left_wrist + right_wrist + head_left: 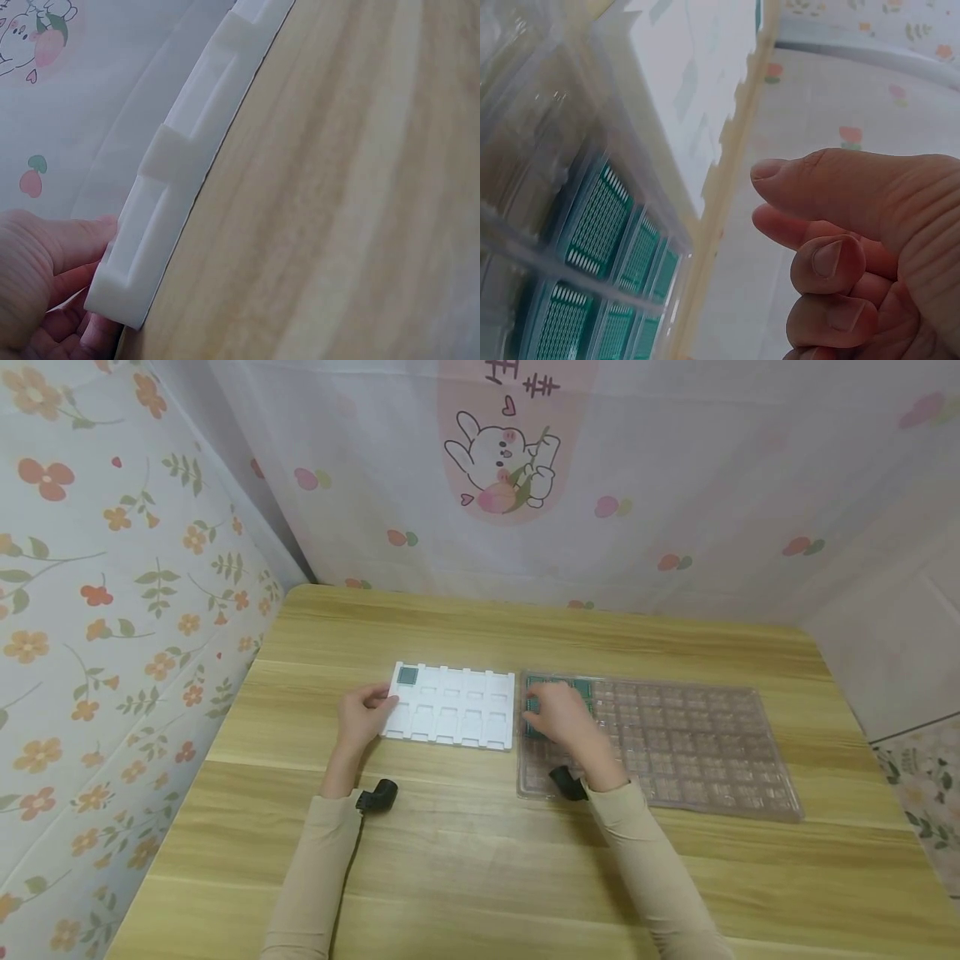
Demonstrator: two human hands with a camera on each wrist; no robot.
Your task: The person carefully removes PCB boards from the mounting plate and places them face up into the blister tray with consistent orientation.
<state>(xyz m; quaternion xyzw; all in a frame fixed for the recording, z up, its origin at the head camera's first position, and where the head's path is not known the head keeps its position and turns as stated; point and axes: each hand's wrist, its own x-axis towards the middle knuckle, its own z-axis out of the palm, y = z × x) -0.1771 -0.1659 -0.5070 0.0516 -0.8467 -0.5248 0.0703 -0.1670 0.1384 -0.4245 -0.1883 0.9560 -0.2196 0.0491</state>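
My left hand (362, 717) grips the left end of a white tray (448, 713) with rows of shallow pockets. In the left wrist view the thumb (86, 238) lies against the tray's rim, with fingers lower down. A square green piece (407, 675) sits in the tray's far left pocket. Over the left part of a clear plastic tray (697, 739) hovers my right hand (561, 714). Several green chip-like pieces with a grid pattern (600, 217) lie in its compartments there, partly hidden by the hand. In the right wrist view nothing shows between the slightly parted thumb and index finger.
Both trays lie side by side on a wood-grain table (450, 860), a narrow gap between them. Black devices sit at the left wrist (377, 796) and right wrist (567, 783). A printed curtain (360, 468) hangs behind the table, and flowered cloth (112, 652) along the left.
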